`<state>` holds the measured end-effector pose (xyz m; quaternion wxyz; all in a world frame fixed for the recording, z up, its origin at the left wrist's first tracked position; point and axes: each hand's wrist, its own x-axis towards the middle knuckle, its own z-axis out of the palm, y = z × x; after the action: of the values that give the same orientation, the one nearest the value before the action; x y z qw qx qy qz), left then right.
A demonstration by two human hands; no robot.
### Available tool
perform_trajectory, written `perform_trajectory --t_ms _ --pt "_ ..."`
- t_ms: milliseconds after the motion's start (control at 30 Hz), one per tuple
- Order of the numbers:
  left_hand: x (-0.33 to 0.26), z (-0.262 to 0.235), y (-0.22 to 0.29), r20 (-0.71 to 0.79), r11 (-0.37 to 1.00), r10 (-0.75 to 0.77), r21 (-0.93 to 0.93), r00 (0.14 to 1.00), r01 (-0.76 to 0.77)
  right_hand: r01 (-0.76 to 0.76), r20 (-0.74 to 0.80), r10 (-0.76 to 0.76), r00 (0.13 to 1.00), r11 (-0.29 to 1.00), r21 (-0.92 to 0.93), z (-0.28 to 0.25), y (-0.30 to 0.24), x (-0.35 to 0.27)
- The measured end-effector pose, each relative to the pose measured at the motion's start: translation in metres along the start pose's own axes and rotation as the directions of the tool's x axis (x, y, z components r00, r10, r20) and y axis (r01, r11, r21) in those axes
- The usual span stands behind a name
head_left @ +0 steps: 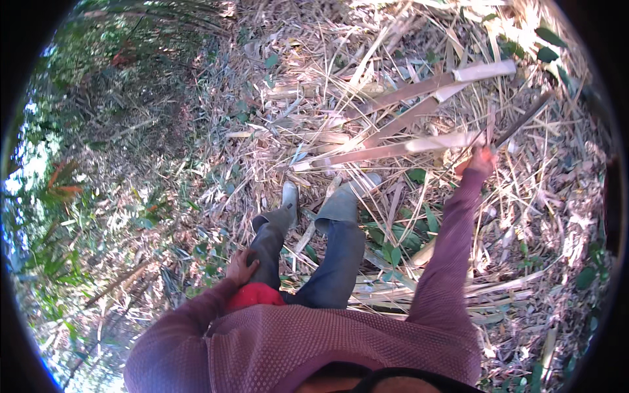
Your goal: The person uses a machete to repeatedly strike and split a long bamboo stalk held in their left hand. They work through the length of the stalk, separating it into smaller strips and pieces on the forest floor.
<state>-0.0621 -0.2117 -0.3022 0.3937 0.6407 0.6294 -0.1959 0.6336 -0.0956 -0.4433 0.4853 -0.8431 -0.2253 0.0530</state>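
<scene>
A long dark blade-like tool [524,119] is gripped in the closed fingers of the right hand [483,159], near long flat strips [401,122] spread toward the far right edge of the littered ground [190,157], while the left hand [241,267] is rested, fingers loosely spread, on a dark trouser leg [267,255].

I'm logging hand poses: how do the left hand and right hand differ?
The left hand lies against the left leg, while the right hand is stretched out rightward. The left hand looks open; the right hand is closed around a long dark tool. Both extend from maroon sleeves.
</scene>
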Motion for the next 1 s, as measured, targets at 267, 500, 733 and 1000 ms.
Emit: perform_trajectory --t_ms 267,500,733,1000 --pt "0.037 -0.077 0.095 -0.280 0.851 0.483 -0.072 0.830 -0.520 -0.083 -0.008 0.085 0.996 0.986 0.145 -0.021 -0.178 -0.221" --pt "0.024 -0.209 0.250 -0.536 0.230 0.823 0.015 0.186 -0.973 0.020 0.162 -0.034 0.986 0.996 0.088 -0.020 -0.291 -0.325" --pt "0.028 -0.217 0.223 -0.060 0.335 0.939 -0.061 0.339 -0.940 -0.005 0.176 -0.033 0.984 0.978 0.210 -0.030 -0.354 -0.380" --pt "0.014 -0.241 0.179 0.005 0.147 0.989 0.072 0.148 -0.986 -0.044 0.261 0.020 0.965 0.995 0.085 -0.042 -0.372 -0.422"
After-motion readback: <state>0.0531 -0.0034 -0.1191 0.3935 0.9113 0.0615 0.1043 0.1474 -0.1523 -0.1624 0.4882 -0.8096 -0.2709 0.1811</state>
